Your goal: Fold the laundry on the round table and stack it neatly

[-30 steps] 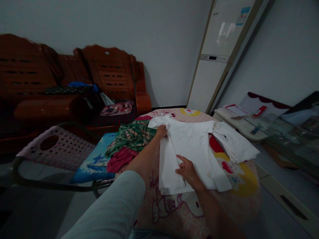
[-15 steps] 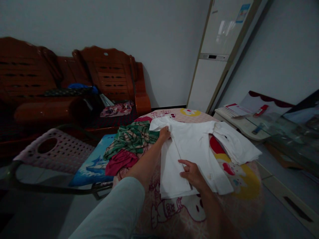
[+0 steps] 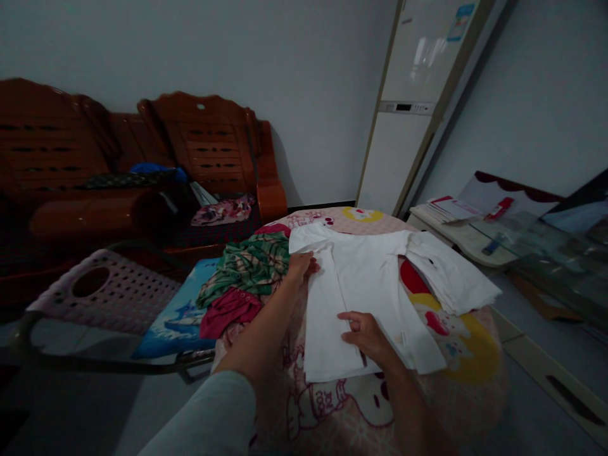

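Observation:
A white garment (image 3: 370,272) lies spread on a round table with a pink patterned cloth (image 3: 332,418), its left part folded inward and one sleeve out to the right. At the garment's upper left edge is my left hand (image 3: 303,266), its fingers partly spread and touching the fabric. My right hand (image 3: 363,332) rests on the lower middle, beside the folded edge, with index finger and thumb apart. Neither hand grips the cloth. Left of the garment are a crumpled green plaid cloth (image 3: 251,263) and a dark pink cloth (image 3: 230,311).
A woven chair (image 3: 118,288) with a blue cushion (image 3: 178,320) stands at the left, before wooden seats (image 3: 213,145). To the right are a side table (image 3: 465,237) with papers and a glass surface (image 3: 560,253). A tall white unit (image 3: 399,152) stands behind.
My left hand has let go of the upper left fabric and moved left and slightly down, its fingers opening. My right hand has barely moved.

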